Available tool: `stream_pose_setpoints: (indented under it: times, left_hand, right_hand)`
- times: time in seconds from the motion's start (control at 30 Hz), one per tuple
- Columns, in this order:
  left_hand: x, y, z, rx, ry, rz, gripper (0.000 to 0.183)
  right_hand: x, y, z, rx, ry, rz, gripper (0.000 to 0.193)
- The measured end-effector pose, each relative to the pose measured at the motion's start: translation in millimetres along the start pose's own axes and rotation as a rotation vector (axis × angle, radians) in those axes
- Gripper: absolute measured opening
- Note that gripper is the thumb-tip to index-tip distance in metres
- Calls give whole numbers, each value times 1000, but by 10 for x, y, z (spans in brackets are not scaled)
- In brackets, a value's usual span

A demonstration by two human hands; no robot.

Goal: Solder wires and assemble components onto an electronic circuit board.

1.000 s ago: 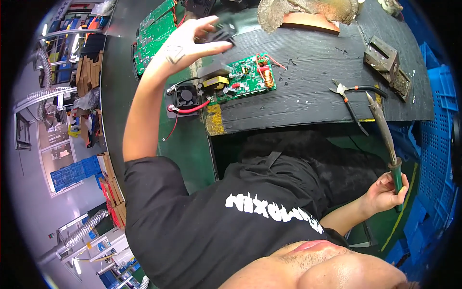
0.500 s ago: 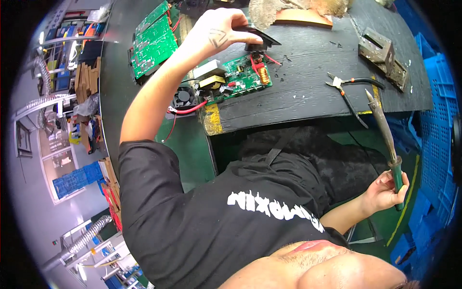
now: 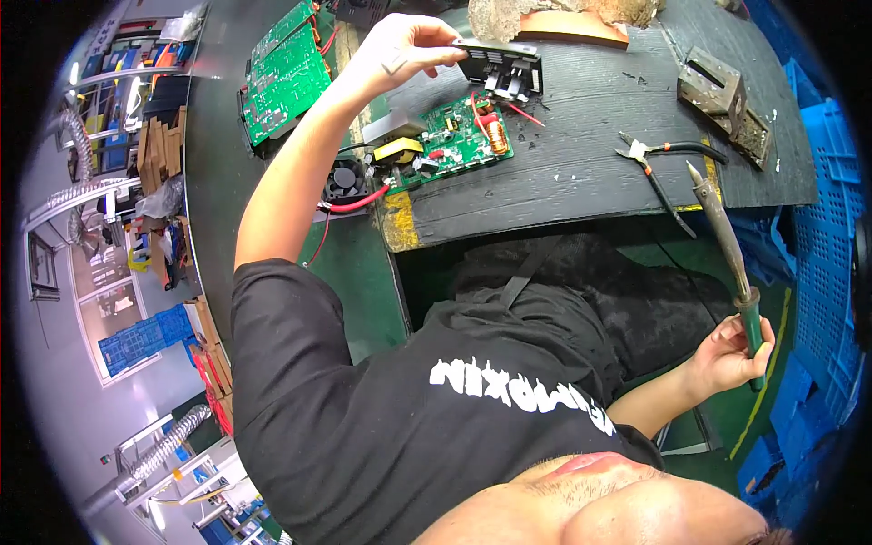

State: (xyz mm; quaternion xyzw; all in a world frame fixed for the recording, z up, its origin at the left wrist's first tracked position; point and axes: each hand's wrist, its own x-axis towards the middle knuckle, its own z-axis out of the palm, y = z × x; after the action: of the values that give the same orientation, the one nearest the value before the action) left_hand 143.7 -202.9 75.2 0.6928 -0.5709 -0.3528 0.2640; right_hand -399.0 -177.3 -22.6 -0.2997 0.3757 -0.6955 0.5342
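Note:
My left hand [image 3: 407, 54] grips a black end panel [image 3: 501, 71] by its edge, with silver and black socket parts on the face turned toward me. Just below the panel lies a green circuit board [image 3: 450, 136] with a copper coil, a yellow transformer and red wires; a thin red wire runs out beside the panel. At the board's left is a small black fan [image 3: 345, 182] with a thick red cable near it. My right hand [image 3: 729, 356] holds a soldering iron [image 3: 724, 232] by its green handle, tip pointing up, off the table's front edge at the right.
Orange-and-black side cutters [image 3: 649, 156] lie near the table's front edge. Beyond them stands a metal stand [image 3: 718, 95]. More green circuit boards [image 3: 286, 86] lie at the left. A worn sponge-like block [image 3: 545, 16] is at the back. Blue crates [image 3: 827, 182] line the right side.
My left hand has turned the black panel so its face with the socket parts now shows, and has shifted slightly left. The soldering iron in my right hand is nearly still.

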Motion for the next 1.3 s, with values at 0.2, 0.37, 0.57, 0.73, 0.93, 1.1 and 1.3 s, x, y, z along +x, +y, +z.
stream_pose_setpoints:
  times: [0.2,0.37,0.57,0.73,0.93,1.1,1.3]
  left_hand:
    - [-43,22,136,-110,86,17,17]
    - [-39,-97,233,28,179,97,24]
    - [-29,-211,269,-72,176,47,29]
    - [14,-256,232,16,155,90,29]
    - [-52,-356,-337,932,222,668,16]
    - [-122,-690,-306,776,-58,401,36]
    - [-203,-814,-356,791,16,209,24]
  right_hand:
    - [22,-9,39,22,-55,7,44]
    - [14,3,1,17,-63,-12,45]
    - [-25,42,-26,-125,35,-48,48]
    - [-20,42,-33,-104,27,-39,48]
    - [-22,44,-13,-123,3,-45,47]
    - [7,68,34,-11,-51,2,47]
    - [-9,56,126,-24,-58,4,44]
